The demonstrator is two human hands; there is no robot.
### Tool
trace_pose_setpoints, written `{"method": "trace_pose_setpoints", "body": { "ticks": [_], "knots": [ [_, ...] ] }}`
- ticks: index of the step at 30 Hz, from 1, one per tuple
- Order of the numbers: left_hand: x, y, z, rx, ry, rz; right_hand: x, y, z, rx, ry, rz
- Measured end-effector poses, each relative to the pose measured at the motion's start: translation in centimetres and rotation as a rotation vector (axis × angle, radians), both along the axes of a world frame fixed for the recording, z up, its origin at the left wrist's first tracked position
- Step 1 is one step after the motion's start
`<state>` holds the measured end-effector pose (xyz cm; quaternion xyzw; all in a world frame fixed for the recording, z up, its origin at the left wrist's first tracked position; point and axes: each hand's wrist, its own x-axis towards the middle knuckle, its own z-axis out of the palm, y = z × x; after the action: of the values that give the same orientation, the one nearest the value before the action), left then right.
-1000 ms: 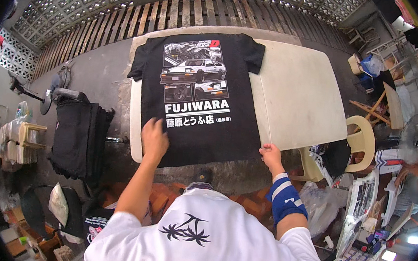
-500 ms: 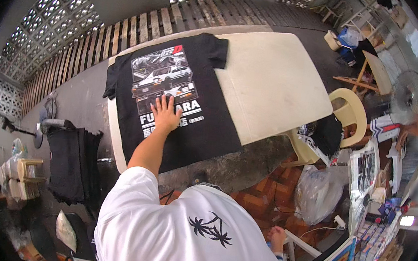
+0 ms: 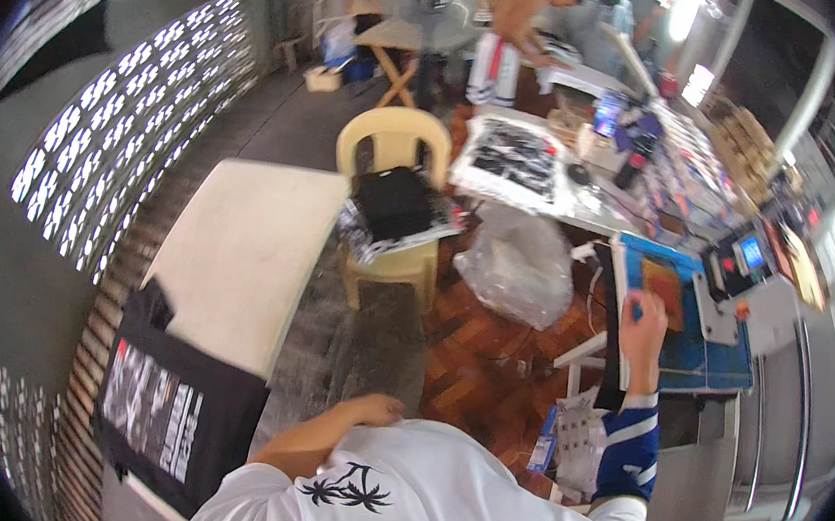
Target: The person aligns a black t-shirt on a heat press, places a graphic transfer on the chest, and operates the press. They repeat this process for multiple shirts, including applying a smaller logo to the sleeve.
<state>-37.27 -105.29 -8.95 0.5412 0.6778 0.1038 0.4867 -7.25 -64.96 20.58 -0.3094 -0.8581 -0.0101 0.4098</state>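
Note:
My right hand [image 3: 643, 327] reaches over a blue-topped work surface [image 3: 695, 358] on the right, its fingers curled together beside a brown patch [image 3: 664, 292]. A small blue spot shows between the fingers, too blurred to name. My left hand [image 3: 378, 410] hangs in front of my white shirt, away from any object; its fingers are smeared and partly hidden. At the lower left, a black printed T-shirt [image 3: 233, 399] lies spread on the cream table [image 3: 248, 244]. A black device with a lit screen [image 3: 740, 256] stands beyond the blue surface.
A yellow plastic chair [image 3: 395, 133] holds dark folded cloth [image 3: 395, 203] and plastic. Clear plastic bags [image 3: 517, 270] lie near the chair. A printed sheet [image 3: 515, 159] rests on a cluttered table. Another person [image 3: 523, 20] bends over a work surface at the back, near a fan [image 3: 431, 21].
My view has swung right, away from the T-shirt. My left hand has lifted off the shirt and come back toward my body. My right hand now reaches over the blue surface.

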Motion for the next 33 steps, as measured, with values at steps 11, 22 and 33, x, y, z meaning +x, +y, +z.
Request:
{"method": "trace_pose_setpoints", "body": {
  "ticks": [11,22,33],
  "knots": [
    [4.5,15.6,-3.7,-0.454,0.022,-0.474,8.6,5.2,6.4,0.175,-0.009,-0.24],
    [-0.7,28.7,-9.8,-0.188,-0.235,-0.563,4.5,13.2,5.3,0.147,-0.098,-0.528],
    [-12.5,43.5,1.6,-0.682,0.234,-0.417,-0.3,19.0,7.8,-0.358,-0.316,-1.199]
  ]
}}
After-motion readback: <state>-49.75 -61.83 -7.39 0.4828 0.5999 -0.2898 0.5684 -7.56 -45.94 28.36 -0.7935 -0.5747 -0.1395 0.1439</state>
